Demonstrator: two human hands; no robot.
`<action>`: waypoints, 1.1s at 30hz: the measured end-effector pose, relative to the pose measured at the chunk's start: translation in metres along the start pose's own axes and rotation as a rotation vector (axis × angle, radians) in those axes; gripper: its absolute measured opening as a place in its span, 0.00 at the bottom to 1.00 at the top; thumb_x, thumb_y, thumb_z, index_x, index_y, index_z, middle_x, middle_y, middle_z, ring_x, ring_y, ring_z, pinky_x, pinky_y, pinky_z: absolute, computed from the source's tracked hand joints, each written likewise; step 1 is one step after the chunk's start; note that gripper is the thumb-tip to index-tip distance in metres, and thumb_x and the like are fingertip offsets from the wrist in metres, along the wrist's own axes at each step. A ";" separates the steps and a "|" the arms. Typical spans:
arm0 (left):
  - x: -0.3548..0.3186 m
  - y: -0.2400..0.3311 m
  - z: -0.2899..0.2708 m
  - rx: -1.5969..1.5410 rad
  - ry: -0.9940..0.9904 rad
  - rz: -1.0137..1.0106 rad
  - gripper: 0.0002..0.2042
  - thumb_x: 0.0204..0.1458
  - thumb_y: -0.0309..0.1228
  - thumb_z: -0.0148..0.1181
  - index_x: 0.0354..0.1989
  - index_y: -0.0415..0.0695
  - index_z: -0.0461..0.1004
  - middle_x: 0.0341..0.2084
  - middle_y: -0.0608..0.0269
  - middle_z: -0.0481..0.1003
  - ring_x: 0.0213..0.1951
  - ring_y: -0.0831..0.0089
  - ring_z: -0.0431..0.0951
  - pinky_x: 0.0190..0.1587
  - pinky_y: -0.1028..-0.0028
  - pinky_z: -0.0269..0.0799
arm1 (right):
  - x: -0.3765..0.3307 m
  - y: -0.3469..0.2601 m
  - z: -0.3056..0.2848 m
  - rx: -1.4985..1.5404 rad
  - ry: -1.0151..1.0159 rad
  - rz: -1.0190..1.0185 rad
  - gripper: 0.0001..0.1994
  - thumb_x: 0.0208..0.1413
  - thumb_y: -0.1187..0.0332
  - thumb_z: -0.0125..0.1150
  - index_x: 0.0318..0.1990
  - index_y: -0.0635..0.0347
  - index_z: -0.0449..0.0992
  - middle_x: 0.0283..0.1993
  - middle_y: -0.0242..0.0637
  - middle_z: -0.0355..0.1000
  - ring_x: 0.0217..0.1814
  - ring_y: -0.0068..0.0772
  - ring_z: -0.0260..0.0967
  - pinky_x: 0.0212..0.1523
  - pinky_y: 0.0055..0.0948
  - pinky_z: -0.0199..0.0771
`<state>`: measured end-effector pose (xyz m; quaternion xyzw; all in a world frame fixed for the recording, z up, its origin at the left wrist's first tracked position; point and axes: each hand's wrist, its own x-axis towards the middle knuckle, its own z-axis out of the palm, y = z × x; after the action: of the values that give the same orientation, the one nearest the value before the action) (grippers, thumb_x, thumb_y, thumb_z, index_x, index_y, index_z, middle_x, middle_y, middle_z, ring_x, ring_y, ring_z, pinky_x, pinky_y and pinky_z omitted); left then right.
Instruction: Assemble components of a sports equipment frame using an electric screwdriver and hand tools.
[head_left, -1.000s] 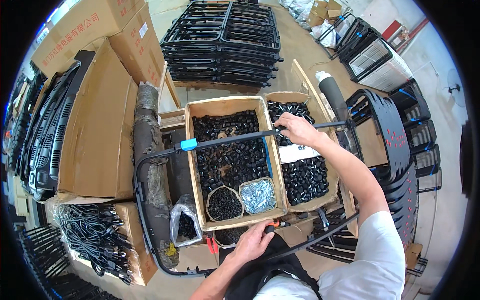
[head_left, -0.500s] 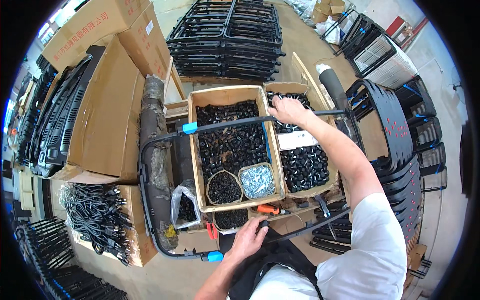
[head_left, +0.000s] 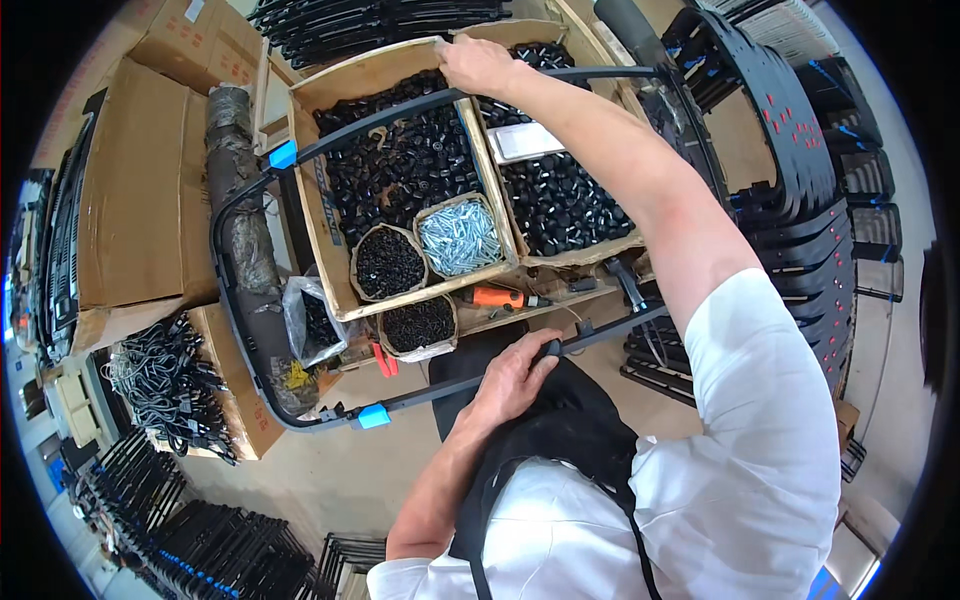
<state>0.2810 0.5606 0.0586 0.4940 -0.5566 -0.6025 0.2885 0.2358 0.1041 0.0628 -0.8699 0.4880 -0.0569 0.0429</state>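
A large black rectangular frame [head_left: 232,335] with rounded corners and blue tabs [head_left: 374,416] lies across the boxes and my lap. At its near bar my left hand [head_left: 512,380] is closed, with a small black knob [head_left: 551,348] at its thumb and fingertips. My right arm stretches over the right box [head_left: 628,243] of black caps [head_left: 560,205]. Near the far corner where the two boxes meet, my right hand [head_left: 475,64] is curled just above the frame's far bar; what its fingers hold, if anything, is hidden.
The left box [head_left: 305,215] of black parts holds a tub of silver screws [head_left: 458,238] and a tub of small black screws [head_left: 388,264]. An orange screwdriver [head_left: 497,297] lies before it. Cartons [head_left: 140,190] stand left; stacked black frames [head_left: 790,170] stand right.
My right hand has moved out of the right box, leftward to the boxes' far corner. The view has shifted, so boxes and frame appear higher and further left. My left hand stays at the near bar.
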 end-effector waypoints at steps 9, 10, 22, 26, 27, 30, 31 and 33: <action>-0.006 0.014 0.011 0.229 0.000 0.186 0.17 0.63 0.26 0.63 0.61 0.46 0.75 0.55 0.52 0.78 0.56 0.47 0.79 0.55 0.59 0.79 | -0.009 0.005 -0.007 0.102 -0.048 -0.034 0.24 0.67 0.53 0.59 0.57 0.66 0.80 0.63 0.68 0.71 0.62 0.64 0.76 0.64 0.54 0.77; -0.006 0.013 0.011 0.233 0.012 0.193 0.17 0.63 0.26 0.63 0.61 0.46 0.75 0.55 0.52 0.78 0.56 0.47 0.79 0.55 0.59 0.79 | -0.007 0.005 -0.010 0.098 -0.040 -0.045 0.24 0.67 0.53 0.59 0.57 0.66 0.80 0.63 0.68 0.71 0.62 0.64 0.76 0.64 0.54 0.77; 0.006 -0.006 0.023 0.160 -0.065 0.268 0.19 0.59 0.21 0.56 0.57 0.54 0.81 0.47 0.56 0.75 0.54 0.52 0.74 0.62 0.59 0.69 | -0.001 0.006 -0.040 -0.092 -0.255 -0.165 0.15 0.60 0.64 0.59 0.48 0.65 0.81 0.47 0.59 0.81 0.53 0.61 0.80 0.56 0.52 0.80; 0.005 0.012 0.026 0.018 0.038 0.070 0.18 0.59 0.21 0.54 0.58 0.46 0.77 0.47 0.53 0.76 0.53 0.51 0.75 0.61 0.56 0.70 | 0.001 0.011 -0.035 -0.154 -0.152 -0.212 0.20 0.67 0.58 0.52 0.55 0.66 0.76 0.44 0.58 0.82 0.47 0.57 0.82 0.53 0.50 0.82; 0.003 0.005 0.027 0.005 0.063 0.020 0.15 0.61 0.22 0.54 0.55 0.41 0.76 0.47 0.51 0.76 0.54 0.50 0.74 0.59 0.55 0.70 | 0.000 -0.008 -0.047 -0.051 -0.295 -0.078 0.21 0.67 0.58 0.52 0.54 0.69 0.75 0.40 0.57 0.82 0.41 0.54 0.83 0.50 0.48 0.83; 0.004 -0.003 0.026 0.235 0.049 0.268 0.12 0.62 0.24 0.55 0.52 0.43 0.77 0.47 0.49 0.75 0.54 0.49 0.74 0.59 0.54 0.71 | -0.008 -0.006 -0.059 0.091 -0.432 0.021 0.23 0.67 0.56 0.52 0.53 0.74 0.71 0.30 0.51 0.81 0.26 0.44 0.82 0.40 0.43 0.84; 0.004 0.003 0.023 0.297 0.081 0.337 0.11 0.63 0.25 0.57 0.52 0.46 0.78 0.43 0.50 0.77 0.50 0.48 0.76 0.55 0.56 0.74 | -0.007 0.004 -0.057 0.022 -0.441 -0.033 0.23 0.67 0.55 0.53 0.50 0.74 0.73 0.30 0.50 0.81 0.27 0.45 0.82 0.40 0.44 0.84; 0.001 0.003 0.018 0.355 0.043 0.297 0.11 0.63 0.26 0.57 0.51 0.47 0.78 0.41 0.51 0.78 0.47 0.47 0.78 0.52 0.56 0.75 | -0.005 -0.005 -0.061 -0.148 -0.438 -0.123 0.27 0.69 0.51 0.53 0.35 0.73 0.79 0.31 0.48 0.83 0.28 0.46 0.82 0.42 0.45 0.84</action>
<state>0.2631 0.5659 0.0590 0.4622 -0.7142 -0.4353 0.2944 0.2290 0.1101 0.1237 -0.8905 0.4158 0.1666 0.0801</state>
